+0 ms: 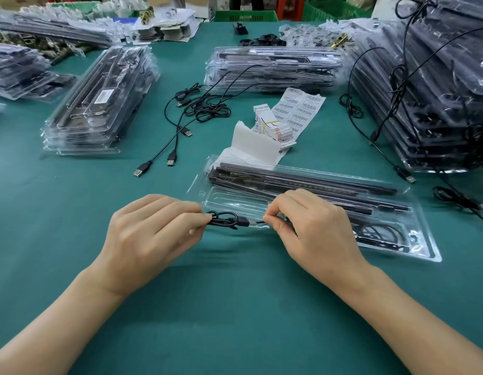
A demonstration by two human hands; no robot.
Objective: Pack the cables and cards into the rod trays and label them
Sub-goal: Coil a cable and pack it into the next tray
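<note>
Both hands are on one cable [227,220]. The left hand [154,226] pinches the little coil and the right hand [316,226] pinches the plug end, probably keeping it tight for the tray [235,196] pocket just at 1 o'clock. Cards [275,128] and labels [302,106] wait at 12, within easy reach.

A teal-covered desk [235,307], its covering slightly rumpled near the centre of the frame, fills almost the whole view under soft, even light. Beyond its far edge, at top centre, stands a green slatted crate [245,15]. A second green crate [329,8] sits at upper right, with a red object [289,4] between them.
</note>
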